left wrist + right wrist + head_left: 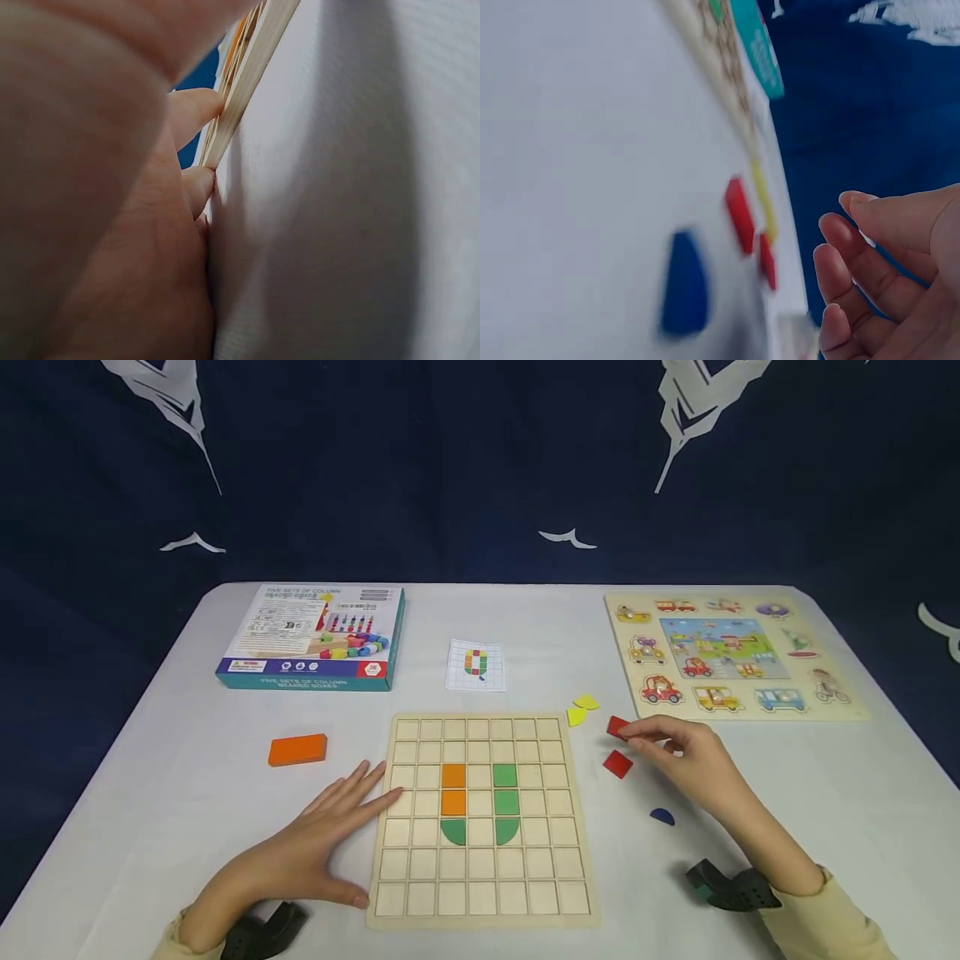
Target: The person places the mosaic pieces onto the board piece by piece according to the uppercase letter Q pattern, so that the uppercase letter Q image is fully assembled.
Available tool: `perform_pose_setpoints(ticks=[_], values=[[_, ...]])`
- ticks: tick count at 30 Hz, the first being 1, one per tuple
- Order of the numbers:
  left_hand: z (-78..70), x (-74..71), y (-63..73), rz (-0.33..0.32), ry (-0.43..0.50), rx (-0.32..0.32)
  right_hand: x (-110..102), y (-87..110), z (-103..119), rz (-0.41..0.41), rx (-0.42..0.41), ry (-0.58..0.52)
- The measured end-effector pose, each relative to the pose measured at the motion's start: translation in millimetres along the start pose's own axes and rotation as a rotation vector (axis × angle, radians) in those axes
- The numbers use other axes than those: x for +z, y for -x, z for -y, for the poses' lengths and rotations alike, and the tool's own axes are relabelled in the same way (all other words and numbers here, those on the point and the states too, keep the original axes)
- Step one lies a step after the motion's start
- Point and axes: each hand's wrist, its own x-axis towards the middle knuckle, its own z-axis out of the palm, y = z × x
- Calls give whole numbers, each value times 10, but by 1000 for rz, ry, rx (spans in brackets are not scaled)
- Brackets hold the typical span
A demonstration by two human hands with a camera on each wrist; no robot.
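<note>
A wooden grid board [480, 865] lies on the white table. Set into it are two orange squares [453, 788], two green squares [506, 788] and two rounded green pieces [453, 831]. My left hand [318, 839] is spread along the board's left edge, its thumb near the lower corner. To the right, my right hand [693, 764] is over a red square [617, 727], fingertips overlapping it in the head view. Its thumb and loosely bent fingers have nothing between them in the right wrist view. Nearer me lie a second red square [618, 765] and a blue half-circle [662, 817].
Two yellow pieces [581, 708] lie by the board's upper right corner. Behind the board is a small pattern card [476, 681]. A boxed bead set [311, 681] and an orange block [297, 750] are at left, a vehicle puzzle [630, 668] at back right.
</note>
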Motion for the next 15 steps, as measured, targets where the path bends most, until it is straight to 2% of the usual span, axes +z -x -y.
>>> perform_pose_setpoints(ticks=[4, 7, 15], values=[[-5, -11, 11, -11, 6, -11, 16, 92, -95, 22, 94, 21], [-8, -10, 19, -12, 3, -25, 61, 130, -124, 47, 127, 33], [-28, -10, -2, -11, 16, -17, 179, 149, -150, 33, 64, 93]])
